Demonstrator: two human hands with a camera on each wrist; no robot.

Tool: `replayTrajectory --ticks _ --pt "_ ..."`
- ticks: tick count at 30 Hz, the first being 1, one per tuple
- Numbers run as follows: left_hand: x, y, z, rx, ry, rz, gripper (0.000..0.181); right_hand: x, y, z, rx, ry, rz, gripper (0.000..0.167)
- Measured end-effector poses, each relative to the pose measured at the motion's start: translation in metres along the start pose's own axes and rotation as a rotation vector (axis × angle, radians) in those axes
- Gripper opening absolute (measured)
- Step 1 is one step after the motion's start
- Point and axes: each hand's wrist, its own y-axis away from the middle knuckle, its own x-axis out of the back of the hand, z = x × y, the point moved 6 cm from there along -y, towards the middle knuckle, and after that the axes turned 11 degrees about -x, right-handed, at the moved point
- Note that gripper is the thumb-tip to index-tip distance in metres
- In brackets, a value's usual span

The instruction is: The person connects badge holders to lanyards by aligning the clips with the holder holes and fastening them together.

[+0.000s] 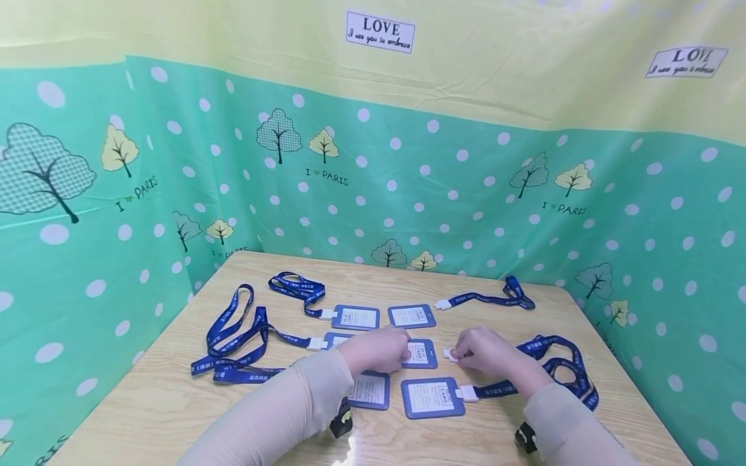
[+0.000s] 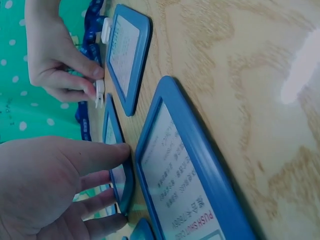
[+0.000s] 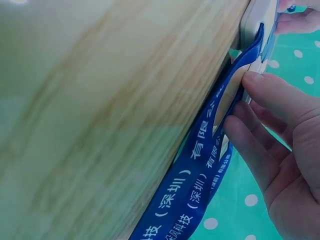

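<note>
In the head view my left hand is at the middle card holder of the right-hand column. Its thumb and fingers pinch that blue-framed holder by the edges, as the left wrist view shows. My right hand pinches a white plastic clip at the end of a blue lanyard. A small gap separates this clip from the slotted end of the holder. Just nearer me lies another card holder, joined by its white clip to a lanyard. My left arm partly covers two holders on the left.
A far card holder lies close to a loose lanyard, whose clip is apart from it. To the left, a holder is attached to its lanyard. More lanyards coil on the wooden table. A patterned curtain hangs behind.
</note>
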Motion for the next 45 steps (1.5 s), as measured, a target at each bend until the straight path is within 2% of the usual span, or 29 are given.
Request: replayTrajectory --ticks 6,9,15,20,27,34,45 --pt "0.0017 0.0014 0.0003 0.024 0.033 -0.037 0.026 -0.0013 -0.0011 0.0 0.009 0.007 -0.003 0.015" --pt "0.0011 0.0013 -0.0008 0.055 0.068 -0.033 0.029 -0.0018 -0.0004 0.0004 0.012 -0.002 -0.002 0.017" --pt "-0.0001 -0.0022 -0.0048 0.064 0.084 -0.003 0.026 0.001 0.0016 -0.0015 0.032 0.001 0.013 0.018" --pt "0.0029 -0.0024 -0.0016 0.077 0.074 0.007 0.018 0.0014 0.0012 -0.0009 0.003 -0.002 0.012 0.019" --pt "0.0016 -0.0015 -0.0022 0.102 0.094 0.0 0.023 0.0021 0.0013 -0.0006 -0.035 -0.02 0.003 0.018" --pt "0.0004 -0.0011 -0.0026 0.095 0.114 -0.007 0.02 0.0022 0.0026 -0.0007 -0.072 -0.031 -0.009 0.018" --pt "0.002 0.0008 -0.0031 0.106 0.126 0.004 0.023 0.0031 0.0023 -0.003 -0.072 -0.046 -0.026 0.017"
